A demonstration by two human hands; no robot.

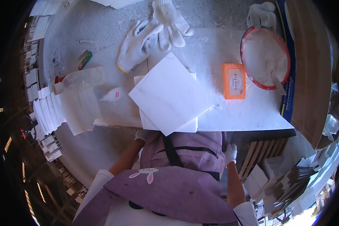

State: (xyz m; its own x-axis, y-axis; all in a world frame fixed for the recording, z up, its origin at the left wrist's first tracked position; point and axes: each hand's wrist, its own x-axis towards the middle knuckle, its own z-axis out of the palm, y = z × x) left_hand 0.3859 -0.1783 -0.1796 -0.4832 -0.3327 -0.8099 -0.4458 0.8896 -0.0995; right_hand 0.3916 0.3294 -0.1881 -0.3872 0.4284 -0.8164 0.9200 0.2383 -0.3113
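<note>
My left hand (pixel 140 135), in a white glove, hangs low beside the purple apron (pixel 188 148), just under the table's front edge; its fingers are mostly hidden. On the other side, my right hand (pixel 231 153), also gloved, hangs by the apron's edge, its fingers too small to read. Neither hand touches the tabletop. In front of me a white square tile (pixel 169 94) with faint grey veins lies turned cornerwise on other white tiles (pixel 150 123). Its near corner reaches to the table's front edge.
Two white work gloves (pixel 133 49) lie behind the tiles. On the right are an orange block (pixel 226 81), a red-rimmed bowl (pixel 241 49) of white material with a scraper (pixel 278 86), and a cardboard box (pixel 308 75). Leftward are a clear bottle (pixel 85 78), a small white bottle (pixel 112 95) and a green tool (pixel 85 60).
</note>
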